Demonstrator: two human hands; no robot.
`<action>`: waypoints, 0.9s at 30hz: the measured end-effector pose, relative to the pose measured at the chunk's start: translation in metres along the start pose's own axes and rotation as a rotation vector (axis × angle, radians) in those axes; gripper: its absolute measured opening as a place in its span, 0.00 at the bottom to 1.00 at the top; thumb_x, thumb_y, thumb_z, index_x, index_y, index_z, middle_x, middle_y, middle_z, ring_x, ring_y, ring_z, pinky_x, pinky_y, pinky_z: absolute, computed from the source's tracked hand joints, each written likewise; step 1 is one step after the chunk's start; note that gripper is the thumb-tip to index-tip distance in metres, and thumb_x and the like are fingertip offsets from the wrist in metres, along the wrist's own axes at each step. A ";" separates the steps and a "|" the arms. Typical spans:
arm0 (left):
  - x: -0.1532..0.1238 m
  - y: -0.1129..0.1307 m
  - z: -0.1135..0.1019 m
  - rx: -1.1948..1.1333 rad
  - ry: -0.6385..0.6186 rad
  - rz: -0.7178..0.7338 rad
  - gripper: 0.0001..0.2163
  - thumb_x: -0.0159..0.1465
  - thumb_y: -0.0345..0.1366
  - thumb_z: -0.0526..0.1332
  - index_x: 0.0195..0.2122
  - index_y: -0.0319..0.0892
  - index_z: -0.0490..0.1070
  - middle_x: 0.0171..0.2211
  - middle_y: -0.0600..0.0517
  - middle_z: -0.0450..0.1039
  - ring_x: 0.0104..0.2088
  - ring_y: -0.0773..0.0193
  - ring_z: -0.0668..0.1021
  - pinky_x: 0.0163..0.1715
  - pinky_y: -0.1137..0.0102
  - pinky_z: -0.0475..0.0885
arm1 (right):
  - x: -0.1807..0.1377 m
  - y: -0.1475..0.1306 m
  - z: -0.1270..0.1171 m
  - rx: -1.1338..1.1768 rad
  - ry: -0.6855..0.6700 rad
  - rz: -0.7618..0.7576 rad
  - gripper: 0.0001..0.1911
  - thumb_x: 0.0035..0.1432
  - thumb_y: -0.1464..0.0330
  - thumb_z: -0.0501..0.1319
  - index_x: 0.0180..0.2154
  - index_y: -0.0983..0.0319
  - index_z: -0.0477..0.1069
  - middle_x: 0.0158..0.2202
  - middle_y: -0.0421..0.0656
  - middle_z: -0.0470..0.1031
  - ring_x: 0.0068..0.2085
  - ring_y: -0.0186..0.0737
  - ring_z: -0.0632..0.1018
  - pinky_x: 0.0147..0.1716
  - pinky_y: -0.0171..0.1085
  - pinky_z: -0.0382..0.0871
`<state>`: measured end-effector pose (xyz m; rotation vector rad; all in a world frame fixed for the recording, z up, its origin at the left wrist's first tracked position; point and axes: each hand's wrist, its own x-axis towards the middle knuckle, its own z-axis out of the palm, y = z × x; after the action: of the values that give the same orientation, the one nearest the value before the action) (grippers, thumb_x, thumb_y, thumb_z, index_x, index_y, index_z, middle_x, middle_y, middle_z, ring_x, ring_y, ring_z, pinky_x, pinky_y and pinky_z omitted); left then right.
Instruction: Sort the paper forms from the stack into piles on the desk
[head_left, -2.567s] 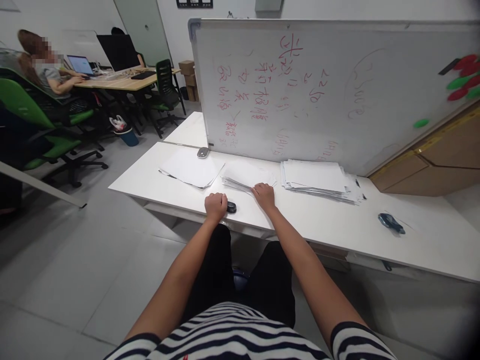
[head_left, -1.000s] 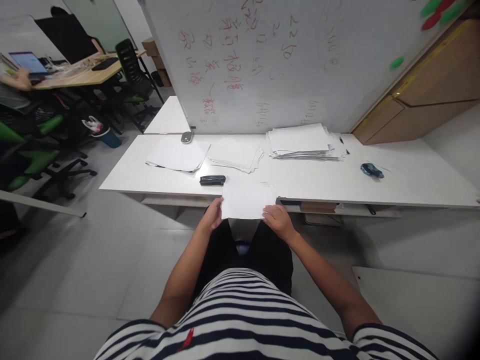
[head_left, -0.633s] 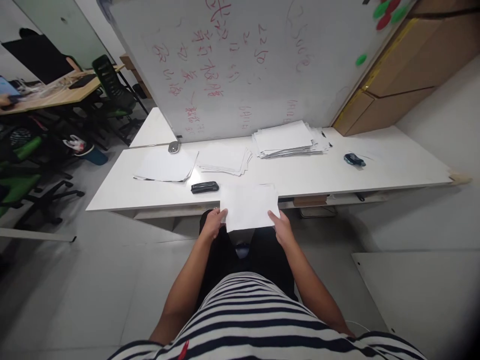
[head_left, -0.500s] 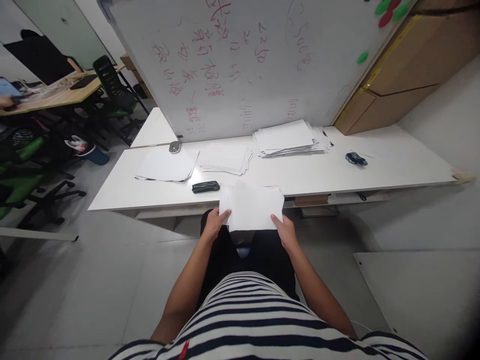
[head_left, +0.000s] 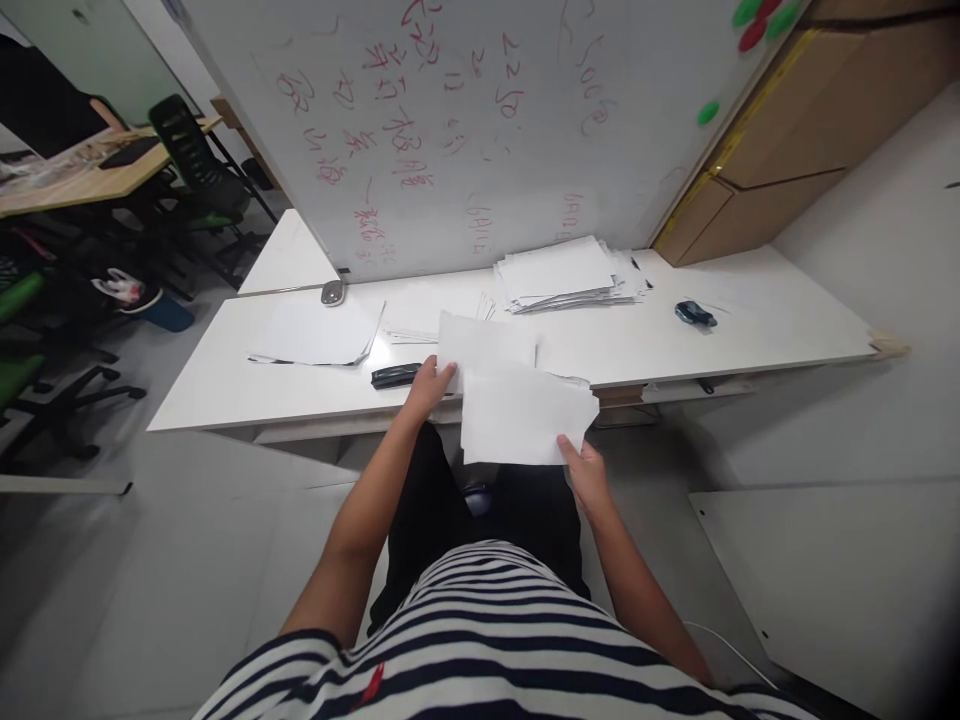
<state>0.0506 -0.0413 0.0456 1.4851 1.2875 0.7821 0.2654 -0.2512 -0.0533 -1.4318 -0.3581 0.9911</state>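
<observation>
My left hand (head_left: pixel 430 386) pinches the left edge of some white paper (head_left: pixel 486 342), thumb on top, held out over the desk's front part. Lower and to the right, my right hand (head_left: pixel 583 470) is closed on the bottom right corner of more white sheets (head_left: pixel 529 415), above my lap. The two lots of paper overlap, the right one in front. How many sheets each hand holds I cannot tell. Just left of my left hand lies a black stapler (head_left: pixel 395 376) on the desk. Behind the held paper, a thin fan of sheets (head_left: pixel 411 337) is partly hidden.
On the white desk (head_left: pixel 202 390) lie a paper stack (head_left: pixel 296 335) at left, a taller pile (head_left: pixel 559 272) at the back and a dark blue stapler-like object (head_left: pixel 695 314) at right. A grey mouse (head_left: pixel 333 292) sits by the whiteboard (head_left: pixel 450 150). Cardboard boxes (head_left: pixel 795 120) stand back right.
My left hand has moved up and forward with its paper, while my right hand has shifted slightly right and down. The sheets, one bundle before, have slid apart. The view has turned slightly.
</observation>
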 end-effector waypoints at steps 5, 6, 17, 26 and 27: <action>-0.006 -0.011 0.022 -0.215 -0.101 -0.148 0.21 0.57 0.57 0.58 0.32 0.42 0.69 0.25 0.53 0.71 0.28 0.65 0.73 0.30 0.72 0.68 | -0.003 0.003 0.008 0.014 -0.027 0.011 0.27 0.46 0.53 0.69 0.43 0.64 0.76 0.44 0.46 0.79 0.45 0.47 0.78 0.51 0.47 0.70; -0.009 -0.013 0.023 -0.265 -0.110 -0.181 0.22 0.56 0.58 0.58 0.33 0.42 0.70 0.25 0.52 0.72 0.29 0.64 0.74 0.30 0.71 0.69 | -0.004 0.003 0.010 0.010 -0.029 0.016 0.27 0.46 0.53 0.69 0.43 0.64 0.76 0.44 0.46 0.79 0.46 0.48 0.78 0.51 0.47 0.69; -0.021 -0.024 0.015 -0.335 -0.115 -0.238 0.16 0.50 0.49 0.67 0.32 0.42 0.71 0.31 0.53 0.73 0.29 0.67 0.73 0.27 0.73 0.69 | 0.000 0.011 0.004 -0.024 -0.051 0.086 0.28 0.45 0.53 0.69 0.44 0.64 0.76 0.42 0.46 0.80 0.43 0.46 0.79 0.48 0.45 0.71; -0.026 0.006 0.010 -0.168 -0.002 -0.014 0.14 0.55 0.48 0.63 0.27 0.41 0.71 0.24 0.54 0.69 0.27 0.67 0.70 0.26 0.73 0.65 | -0.006 0.011 0.007 0.107 -0.014 0.050 0.27 0.45 0.54 0.69 0.45 0.63 0.75 0.44 0.45 0.79 0.41 0.44 0.79 0.42 0.41 0.74; -0.027 0.014 0.009 -0.148 -0.007 0.026 0.13 0.55 0.48 0.63 0.27 0.41 0.71 0.24 0.54 0.69 0.27 0.66 0.70 0.26 0.73 0.65 | -0.006 0.009 0.008 0.137 -0.002 0.051 0.27 0.45 0.55 0.70 0.44 0.63 0.74 0.43 0.45 0.79 0.40 0.43 0.79 0.40 0.40 0.74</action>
<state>0.0572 -0.0689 0.0595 1.3867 1.1812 0.8701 0.2524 -0.2521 -0.0585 -1.3213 -0.2513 1.0388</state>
